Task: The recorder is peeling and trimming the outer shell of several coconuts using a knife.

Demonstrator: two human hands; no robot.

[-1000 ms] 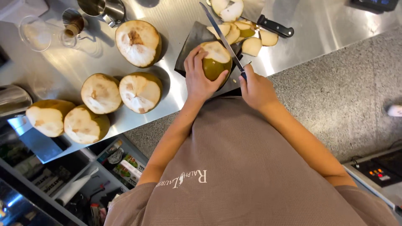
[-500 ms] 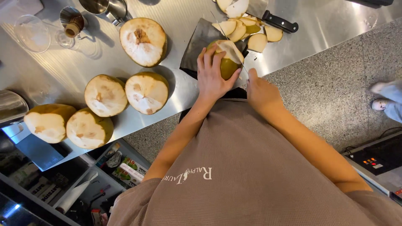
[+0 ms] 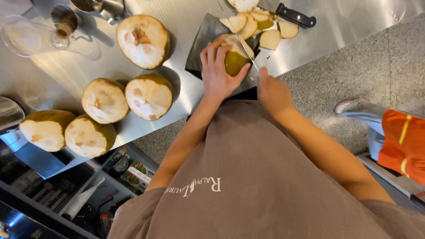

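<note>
Stainless steel makes up the surface (image 3: 186, 95), with a speckled grey floor (image 3: 354, 66) beside it. Nearest the viewer, on a shelf under the surface, lie small packages (image 3: 133, 170), green, white and red, beside a white roll (image 3: 82, 201). Above that, the left hand (image 3: 218, 73) spreads over a green coconut (image 3: 233, 62) on a dark cutting board (image 3: 204, 44), fingers curled down its near side to pin it. The right hand (image 3: 271, 90) is closed round the handle of a long knife (image 3: 239, 37) whose blade lies across the coconut's pale, pared top. Such a nut is likely heavy, hard and round, so it may roll; a wide grip low on the husk, clear of the blade, seems safest. Five trimmed coconuts (image 3: 148, 95) sit to the left. Farther off lie cut husk slices (image 3: 248, 24), a black-handled knife (image 3: 294, 17), a glass jug (image 3: 26, 35) and a metal cup (image 3: 108, 6).
</note>
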